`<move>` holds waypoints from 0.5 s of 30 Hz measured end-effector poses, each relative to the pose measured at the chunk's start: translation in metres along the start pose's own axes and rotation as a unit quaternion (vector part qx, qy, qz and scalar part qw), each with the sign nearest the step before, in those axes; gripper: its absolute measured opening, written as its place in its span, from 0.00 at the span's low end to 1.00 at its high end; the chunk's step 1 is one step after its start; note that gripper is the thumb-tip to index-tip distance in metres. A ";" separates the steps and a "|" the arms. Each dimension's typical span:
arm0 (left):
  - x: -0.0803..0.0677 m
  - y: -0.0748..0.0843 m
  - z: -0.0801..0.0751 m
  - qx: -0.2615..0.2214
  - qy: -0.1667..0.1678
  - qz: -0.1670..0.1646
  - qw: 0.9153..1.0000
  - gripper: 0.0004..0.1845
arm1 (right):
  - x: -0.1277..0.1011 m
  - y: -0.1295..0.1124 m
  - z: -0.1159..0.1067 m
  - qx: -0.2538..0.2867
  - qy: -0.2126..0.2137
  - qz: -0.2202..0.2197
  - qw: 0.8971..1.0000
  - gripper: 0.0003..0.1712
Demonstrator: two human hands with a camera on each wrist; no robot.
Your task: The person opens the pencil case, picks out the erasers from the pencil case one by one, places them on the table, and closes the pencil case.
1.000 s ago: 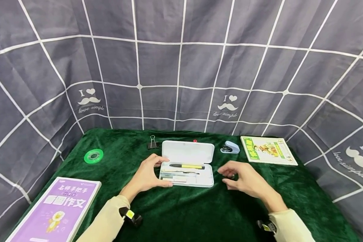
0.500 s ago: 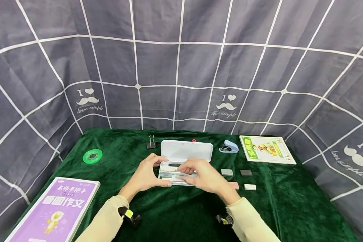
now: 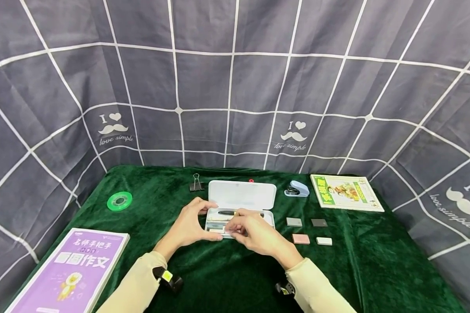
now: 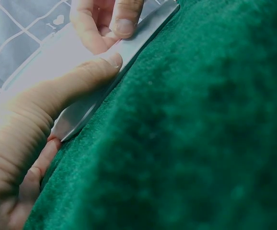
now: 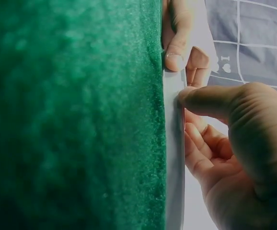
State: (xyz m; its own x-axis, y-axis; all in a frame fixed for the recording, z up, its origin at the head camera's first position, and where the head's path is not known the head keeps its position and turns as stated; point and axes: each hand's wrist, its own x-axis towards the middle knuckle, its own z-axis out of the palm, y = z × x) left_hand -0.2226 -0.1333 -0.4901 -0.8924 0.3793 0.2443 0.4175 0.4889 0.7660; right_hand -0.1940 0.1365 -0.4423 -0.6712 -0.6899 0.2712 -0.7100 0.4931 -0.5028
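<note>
A white pencil case lies open mid-table, its lid tipped back and a dark pen lying in the tray. My left hand grips the case's left end, thumb on the front wall. My right hand is at the tray's front. Its thumb presses the front wall and its fingers curl inside. Anything small between those fingers is hidden.
Right of the case lie several small erasers: grey, dark, pink, white. Behind are a blue stapler, a binder clip and a green-yellow booklet. Green tape and a purple book lie left.
My right hand left the erasers on the right and came over the case's front, uncovering them. The left hand kept its hold on the case's left end.
</note>
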 end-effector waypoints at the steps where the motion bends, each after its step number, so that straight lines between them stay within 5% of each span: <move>1: 0.000 0.000 0.000 -0.001 0.000 0.001 1.000 0.47 | 0.000 0.000 0.000 -0.002 0.002 -0.005 1.000 0.09; 15: 0.000 0.000 0.000 0.000 0.000 -0.004 1.000 0.47 | -0.001 0.001 -0.006 0.020 -0.002 -0.005 1.000 0.12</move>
State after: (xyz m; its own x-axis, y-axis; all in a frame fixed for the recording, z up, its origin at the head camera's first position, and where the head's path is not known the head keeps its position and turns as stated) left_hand -0.2225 -0.1333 -0.4903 -0.8955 0.3762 0.2379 0.4107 0.4924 0.7673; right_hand -0.1950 0.1410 -0.4378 -0.6637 -0.6967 0.2723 -0.7067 0.4648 -0.5334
